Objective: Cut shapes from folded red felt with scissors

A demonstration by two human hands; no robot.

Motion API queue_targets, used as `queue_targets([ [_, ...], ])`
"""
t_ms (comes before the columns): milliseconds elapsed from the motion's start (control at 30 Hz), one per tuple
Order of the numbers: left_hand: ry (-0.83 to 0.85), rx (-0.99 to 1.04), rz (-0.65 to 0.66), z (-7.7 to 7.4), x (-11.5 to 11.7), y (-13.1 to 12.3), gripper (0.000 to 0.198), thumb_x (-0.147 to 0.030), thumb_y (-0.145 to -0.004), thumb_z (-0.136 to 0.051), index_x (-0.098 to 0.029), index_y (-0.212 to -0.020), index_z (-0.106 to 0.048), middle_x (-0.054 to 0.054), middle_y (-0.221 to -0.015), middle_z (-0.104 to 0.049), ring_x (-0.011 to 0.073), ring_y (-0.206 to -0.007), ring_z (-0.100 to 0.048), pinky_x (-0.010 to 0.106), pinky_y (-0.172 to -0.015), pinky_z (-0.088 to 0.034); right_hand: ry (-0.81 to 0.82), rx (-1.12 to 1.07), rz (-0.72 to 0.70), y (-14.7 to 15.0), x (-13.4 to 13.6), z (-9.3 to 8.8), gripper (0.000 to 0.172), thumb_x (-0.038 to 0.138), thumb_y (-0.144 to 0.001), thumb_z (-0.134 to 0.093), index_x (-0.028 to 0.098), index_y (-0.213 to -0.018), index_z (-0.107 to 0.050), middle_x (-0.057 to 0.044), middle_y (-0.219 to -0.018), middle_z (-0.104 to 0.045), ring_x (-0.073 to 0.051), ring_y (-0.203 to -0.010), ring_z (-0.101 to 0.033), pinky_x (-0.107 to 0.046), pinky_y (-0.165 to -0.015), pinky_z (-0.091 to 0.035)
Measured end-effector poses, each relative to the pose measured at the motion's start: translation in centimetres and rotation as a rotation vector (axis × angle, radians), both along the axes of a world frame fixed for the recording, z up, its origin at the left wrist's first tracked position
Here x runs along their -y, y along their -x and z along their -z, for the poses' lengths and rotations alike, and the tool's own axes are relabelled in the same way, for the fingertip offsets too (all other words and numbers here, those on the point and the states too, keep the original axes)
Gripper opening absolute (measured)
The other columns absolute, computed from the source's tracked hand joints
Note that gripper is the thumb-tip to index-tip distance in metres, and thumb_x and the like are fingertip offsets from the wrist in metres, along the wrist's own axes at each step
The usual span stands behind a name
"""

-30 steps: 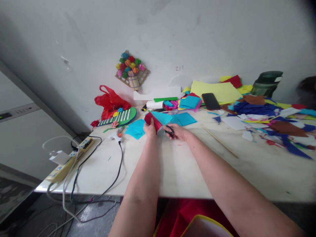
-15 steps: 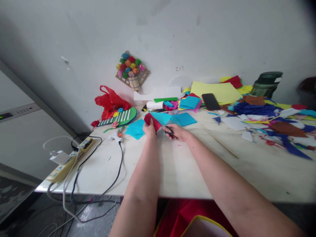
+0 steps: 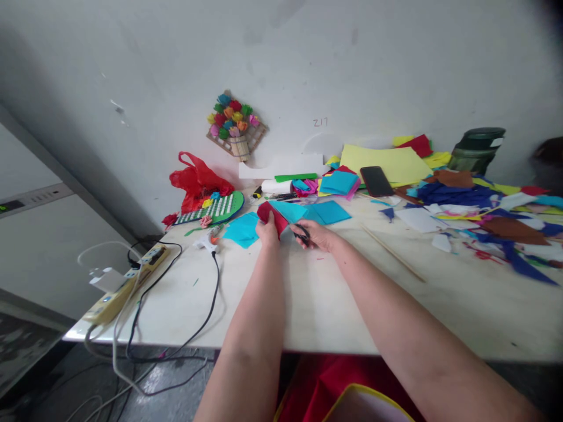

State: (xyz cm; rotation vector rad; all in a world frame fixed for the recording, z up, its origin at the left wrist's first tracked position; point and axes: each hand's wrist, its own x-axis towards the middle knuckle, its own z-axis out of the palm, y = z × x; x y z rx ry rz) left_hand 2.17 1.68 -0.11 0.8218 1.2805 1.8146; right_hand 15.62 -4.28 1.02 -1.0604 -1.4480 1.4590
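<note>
Scissors (image 3: 301, 235), black-handled, are sitting in right hand (image 3: 317, 235) grip; left hand (image 3: 267, 230) is pinching red papery sheet (image 3: 278, 222) beyond near edge of table (image 3: 321, 310), slack likely risking crooked cuts.

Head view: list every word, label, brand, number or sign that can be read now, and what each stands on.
"217" (the first character could be a Z): handwritten number on the wall.
White label on the green container: too small to read.
Lit green display on the white unit: cut off and blurred, unreadable.
No other text is legible.
</note>
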Motion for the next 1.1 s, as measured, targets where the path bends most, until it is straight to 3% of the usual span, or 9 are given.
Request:
queue_targets([
  [600,-0.039,0.053,0.044,-0.7,1.3,-0.7,0.027,-0.031,-0.069,-0.065,-0.011,-0.087,-0.062,0.008,-0.082,-0.065,0.0136,-0.067,-0.061,0.027,-0.063,-0.047,-0.016,-0.005,0.009,-0.1,0.1,-0.1,0.043,0.057,-0.067,-0.065,0.017,-0.073,-0.048,0.004,-0.050,-0.054,-0.006,-0.035,-0.048,-0.014,-0.026,-0.023],
  [1100,-0.033,0.099,0.035,-0.4,0.9,-0.6,0.024,-0.029,-0.070,-0.065,-0.012,-0.086,-0.061,0.006,-0.079,-0.065,0.0118,-0.065,-0.060,0.023,-0.059,-0.047,-0.020,-0.023,0.031,0.3,0.4,-0.5,0.044,0.057,-0.066,-0.065,0.018,-0.070,-0.044,0.005,-0.049,-0.052,-0.005,-0.034,-0.045,-0.014,-0.026,-0.020],
])
